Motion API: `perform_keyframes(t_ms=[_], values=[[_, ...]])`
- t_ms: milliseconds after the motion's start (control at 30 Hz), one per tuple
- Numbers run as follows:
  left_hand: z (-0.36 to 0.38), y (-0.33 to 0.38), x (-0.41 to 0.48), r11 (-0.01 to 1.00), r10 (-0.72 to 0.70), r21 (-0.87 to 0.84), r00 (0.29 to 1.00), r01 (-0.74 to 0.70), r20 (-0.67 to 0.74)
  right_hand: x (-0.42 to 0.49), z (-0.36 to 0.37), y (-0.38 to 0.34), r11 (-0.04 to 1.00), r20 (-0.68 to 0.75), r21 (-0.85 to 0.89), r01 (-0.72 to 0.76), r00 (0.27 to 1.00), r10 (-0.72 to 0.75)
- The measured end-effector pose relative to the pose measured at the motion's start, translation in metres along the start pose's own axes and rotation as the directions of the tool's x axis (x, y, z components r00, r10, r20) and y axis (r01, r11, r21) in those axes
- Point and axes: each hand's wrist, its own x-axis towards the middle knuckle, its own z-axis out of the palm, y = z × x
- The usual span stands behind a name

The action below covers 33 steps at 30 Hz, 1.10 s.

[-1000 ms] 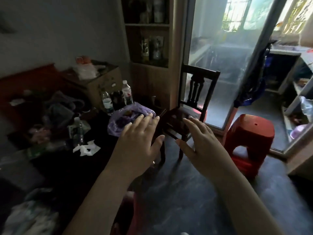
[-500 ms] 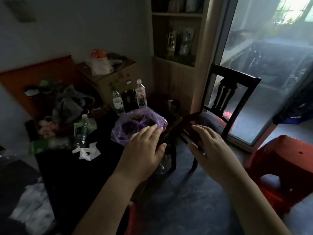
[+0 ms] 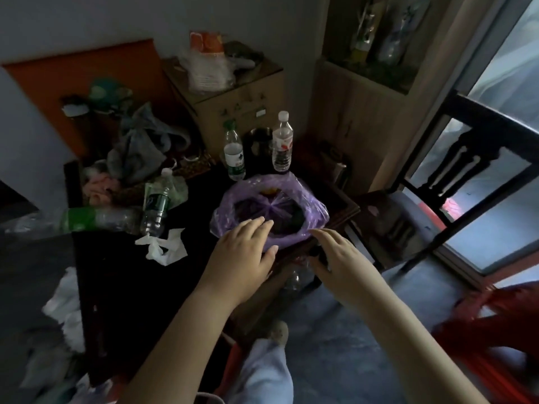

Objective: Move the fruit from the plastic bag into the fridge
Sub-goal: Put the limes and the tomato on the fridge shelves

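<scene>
Nearest, bare grey floor lies open between the dark table and the red stool at the right. Both hands reach out flat, fingers straight and loose, gripping nothing. The left hand lies on the near rim of the purple plastic bag, and the right hand is just beside its right edge. The bag sits open-mouthed at the table's right corner, close to the edge, its contents too dark to make out. Behind it stand a green-capped bottle and a white-capped bottle with a red-and-white label, print unreadable. A dark chair stands right of the table.
</scene>
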Motion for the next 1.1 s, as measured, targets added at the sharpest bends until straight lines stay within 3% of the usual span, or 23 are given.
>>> perform_keyframes(t_ms=[300, 533, 633, 833, 1100], values=[[0.074, -0.080, 0.113, 0.992, -0.022, -0.116, 0.984, 0.043, 0.175, 0.151, 0.061, 0.053, 0.989, 0.271, -0.061, -0.133, 0.952, 0.145], [0.130, -0.123, 0.153, 0.981, -0.053, -0.161, 0.940, 0.113, 0.337, 0.207, 0.117, 0.083, 0.987, 0.365, -0.054, -0.154, 0.917, 0.163], [0.149, -0.126, 0.154, 0.967, -0.074, -0.197, 0.921, 0.159, 0.381, 0.209, 0.130, 0.096, 0.986, 0.365, -0.068, -0.152, 0.916, 0.166], [0.167, -0.128, 0.149, 0.946, -0.163, -0.211, 0.923, 0.246, 0.349, 0.211, 0.141, 0.115, 0.989, 0.229, -0.083, -0.126, 0.963, 0.142], [0.174, -0.124, 0.136, 0.935, -0.283, -0.080, 0.861, 0.347, 0.422, 0.218, 0.135, 0.126, 0.964, 0.285, -0.205, -0.171, 0.931, 0.226]])
